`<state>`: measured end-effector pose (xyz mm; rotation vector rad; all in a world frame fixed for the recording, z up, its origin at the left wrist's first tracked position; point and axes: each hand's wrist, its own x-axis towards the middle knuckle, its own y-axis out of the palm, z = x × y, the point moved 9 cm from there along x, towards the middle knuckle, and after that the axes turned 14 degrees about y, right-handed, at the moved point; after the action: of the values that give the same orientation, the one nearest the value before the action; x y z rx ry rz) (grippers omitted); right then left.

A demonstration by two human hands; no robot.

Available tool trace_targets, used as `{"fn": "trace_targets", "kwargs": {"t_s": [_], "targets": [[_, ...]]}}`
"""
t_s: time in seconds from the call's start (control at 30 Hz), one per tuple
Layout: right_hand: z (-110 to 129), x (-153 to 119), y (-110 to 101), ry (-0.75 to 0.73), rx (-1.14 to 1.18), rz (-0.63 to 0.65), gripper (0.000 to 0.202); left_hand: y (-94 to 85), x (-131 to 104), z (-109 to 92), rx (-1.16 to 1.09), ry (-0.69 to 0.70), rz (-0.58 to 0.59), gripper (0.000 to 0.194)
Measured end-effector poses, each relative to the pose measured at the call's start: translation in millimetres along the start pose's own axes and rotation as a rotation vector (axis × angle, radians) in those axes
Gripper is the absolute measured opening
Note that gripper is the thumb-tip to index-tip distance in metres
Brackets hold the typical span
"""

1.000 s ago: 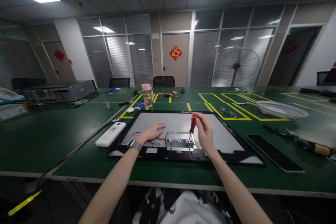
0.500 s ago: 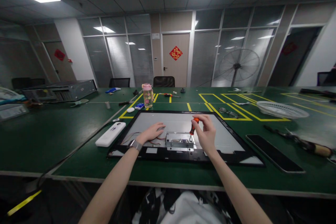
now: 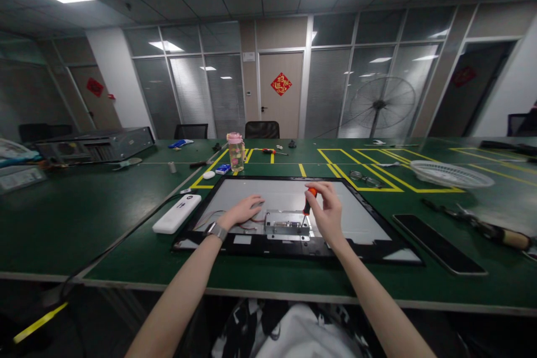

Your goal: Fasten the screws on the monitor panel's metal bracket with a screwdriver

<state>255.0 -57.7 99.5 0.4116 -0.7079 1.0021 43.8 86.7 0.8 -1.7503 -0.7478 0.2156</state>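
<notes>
Shifting its grip since one second earlier, our right hand [image 3: 329, 210] is bringing its thumb farther across the handle of an orange-and-black screwdriver [image 3: 309, 203]; thumb and fingers are closing around it. We are holding this tool slightly tilted, its tip reaching the right end of a metal bracket [image 3: 287, 229], which is sitting toward the near edge of a black-framed panel [image 3: 364, 221]. Our left hand [image 3: 242, 211] is resting on the panel just left of the bracket, fingers extended and grasping nothing visible, beside thin wires [image 3: 251, 228]. We are working at the near edge of a green table [image 3: 251, 276]; a white power bank [image 3: 177, 214] is lying by the panel's left edge, a dark phone [image 3: 438, 244] by its right.
</notes>
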Motion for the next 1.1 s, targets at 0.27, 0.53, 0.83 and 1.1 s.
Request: {"fn": "trace_targets", "kwargs": {"t_s": [0.27, 0.53, 0.83, 1.1], "targets": [[-13, 0, 4, 0.128, 0.086, 0.052, 0.022, -1.6, 0, -2, -0.018, -0.018, 0.003, 0.043], [1, 0, 0, -0.001, -0.005, -0.009, 0.013, -2.2, 0, -6, -0.016, -0.037, 0.016, 0.043], [-11, 0, 6, 0.135, 0.093, 0.077, 0.025, -2.0, -1, -4, -0.021, -0.031, 0.018, 0.044], [-5, 1, 3, 0.080, 0.009, 0.022, 0.020, -1.2, 0, -3, -0.021, -0.013, 0.007, 0.044]]}}
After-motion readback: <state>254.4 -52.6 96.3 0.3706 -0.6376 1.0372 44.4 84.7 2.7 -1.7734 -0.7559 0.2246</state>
